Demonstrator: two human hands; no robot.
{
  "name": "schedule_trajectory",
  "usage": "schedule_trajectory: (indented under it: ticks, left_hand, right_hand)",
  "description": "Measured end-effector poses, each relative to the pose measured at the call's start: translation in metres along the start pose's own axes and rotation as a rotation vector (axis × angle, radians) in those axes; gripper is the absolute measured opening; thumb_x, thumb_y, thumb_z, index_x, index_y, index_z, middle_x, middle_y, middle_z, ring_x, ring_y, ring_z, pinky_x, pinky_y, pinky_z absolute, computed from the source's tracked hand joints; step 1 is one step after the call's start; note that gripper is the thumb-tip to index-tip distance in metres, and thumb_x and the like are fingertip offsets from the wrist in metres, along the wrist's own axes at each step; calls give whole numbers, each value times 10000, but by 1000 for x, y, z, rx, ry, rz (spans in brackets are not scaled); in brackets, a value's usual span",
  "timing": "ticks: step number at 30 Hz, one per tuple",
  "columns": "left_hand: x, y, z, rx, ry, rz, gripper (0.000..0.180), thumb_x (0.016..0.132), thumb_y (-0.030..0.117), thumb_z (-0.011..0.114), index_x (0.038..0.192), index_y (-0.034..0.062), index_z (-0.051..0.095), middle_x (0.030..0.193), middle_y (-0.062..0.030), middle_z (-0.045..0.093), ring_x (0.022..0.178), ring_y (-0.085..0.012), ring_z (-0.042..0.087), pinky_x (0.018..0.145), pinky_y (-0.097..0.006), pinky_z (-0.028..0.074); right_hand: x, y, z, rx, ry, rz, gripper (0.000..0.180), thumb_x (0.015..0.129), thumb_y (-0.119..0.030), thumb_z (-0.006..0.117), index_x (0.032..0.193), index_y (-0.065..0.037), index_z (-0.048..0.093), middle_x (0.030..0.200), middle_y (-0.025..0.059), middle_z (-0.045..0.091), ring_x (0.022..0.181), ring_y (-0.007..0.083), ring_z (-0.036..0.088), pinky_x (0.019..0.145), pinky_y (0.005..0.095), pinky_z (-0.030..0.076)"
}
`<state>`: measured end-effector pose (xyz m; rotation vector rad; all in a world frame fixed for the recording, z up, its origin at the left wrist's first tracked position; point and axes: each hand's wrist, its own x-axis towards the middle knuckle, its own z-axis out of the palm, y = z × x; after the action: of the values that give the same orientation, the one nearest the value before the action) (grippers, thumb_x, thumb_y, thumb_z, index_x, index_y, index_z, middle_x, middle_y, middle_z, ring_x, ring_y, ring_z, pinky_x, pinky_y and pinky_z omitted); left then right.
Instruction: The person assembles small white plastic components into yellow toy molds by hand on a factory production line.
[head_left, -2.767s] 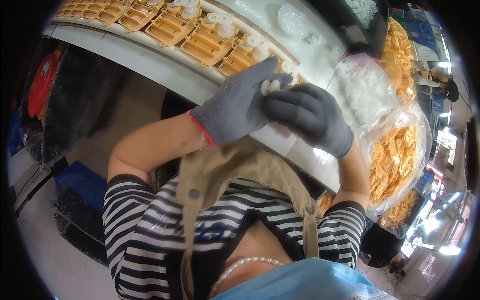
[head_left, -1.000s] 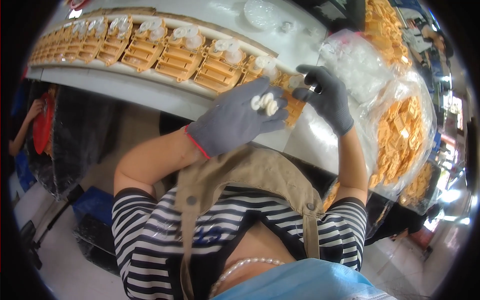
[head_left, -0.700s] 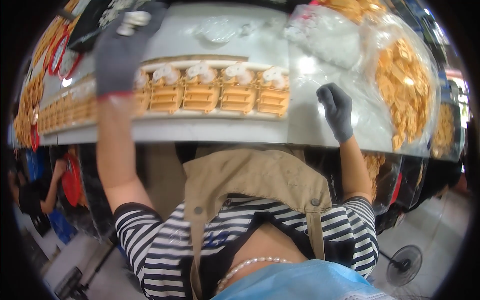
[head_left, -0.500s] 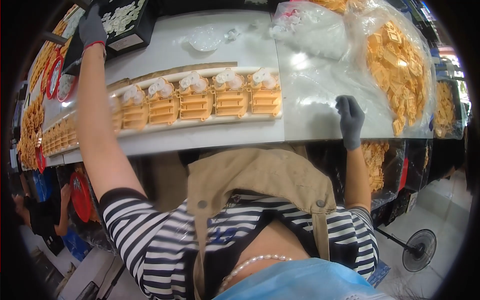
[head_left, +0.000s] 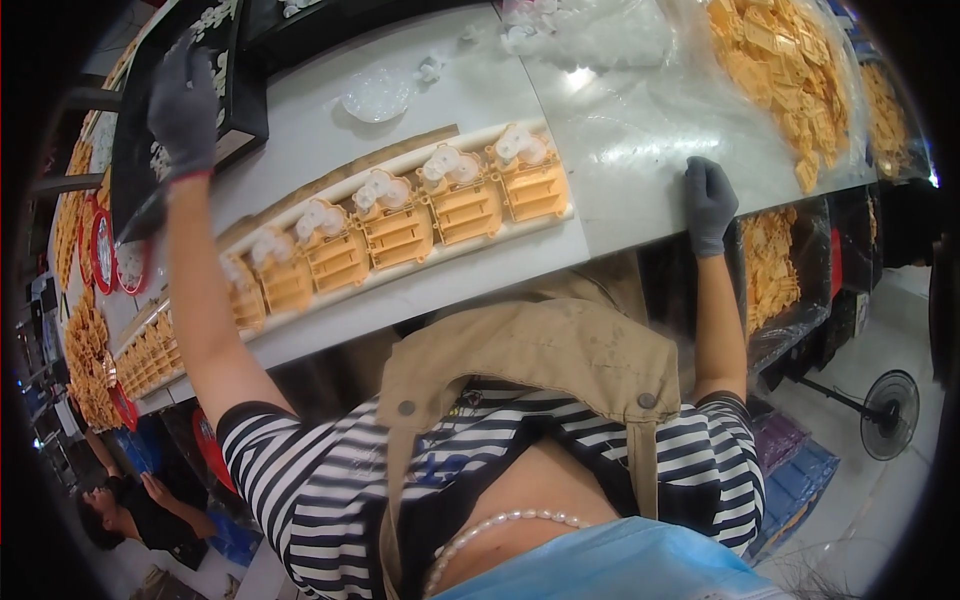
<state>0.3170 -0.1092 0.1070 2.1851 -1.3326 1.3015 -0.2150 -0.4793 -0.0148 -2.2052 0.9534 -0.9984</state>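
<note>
My left hand (head_left: 185,118), in a grey glove, is over a black tray (head_left: 137,195) at the far left. Its fingers look stretched forward, though a little blurred, above small white plastic parts (head_left: 212,18). I see nothing held in it. My right hand (head_left: 711,208), gloved too, is curled closed above the table's front edge on the right; whatever its fingers may hold is hidden. Between my hands runs a row of orange plastic housings (head_left: 400,238) on a white rail (head_left: 556,218). White and clear round gears (head_left: 381,190) sit on the far ends of the nearer housings.
A clear plastic bag with a heap of orange parts (head_left: 775,70) lies at the far right. A small clear bag (head_left: 378,95) rests behind the row. Below the table's right edge stands a bin of orange parts (head_left: 770,265). Another person (head_left: 150,510) is at lower left.
The view has turned, so the row now slants up to the right. My left hand has come further over the black tray. My right hand stays curled near the table edge.
</note>
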Motion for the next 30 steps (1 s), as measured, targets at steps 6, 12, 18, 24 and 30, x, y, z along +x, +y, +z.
schedule_trajectory:
  ticks: [6,12,18,24,30]
  left_hand:
    - [-13,213,-106,-833,-459,251,240,859,101,640,1093,45,640,922,-96,660,824,-294,640,721,-398,499]
    - [-38,299,-112,-819,-568,287,377,872,200,635,1202,30,572,1193,-180,579,1124,-373,539,992,-483,416]
    - [-50,345,-109,-745,-702,199,411,891,239,610,1234,19,552,1314,-199,514,1270,-410,436,1111,-523,307]
    - [-52,367,-107,-629,-713,76,418,896,228,597,1248,9,543,1340,-196,500,1290,-400,420,1120,-517,295]
    - [-48,371,-103,-625,-716,47,410,900,216,590,1254,13,548,1335,-183,512,1290,-392,424,1129,-511,285]
  right_hand:
    - [-1,-11,-6,-52,3,-16,150,914,-157,646,943,-20,699,836,104,697,745,172,656,708,293,512]
    - [40,-10,-19,65,-126,-118,120,917,-116,639,963,-26,703,816,74,706,732,104,640,682,243,500]
    - [192,77,-69,-303,-74,-181,255,904,-205,636,1135,-100,667,1020,116,701,931,230,669,815,328,515]
    - [240,98,-58,-493,-308,-389,545,808,-163,717,1323,-168,540,1284,128,586,1116,314,589,949,395,474]
    - [250,65,-66,-740,-527,-407,583,759,-150,756,1305,-185,556,1201,133,592,1053,342,596,921,402,479]
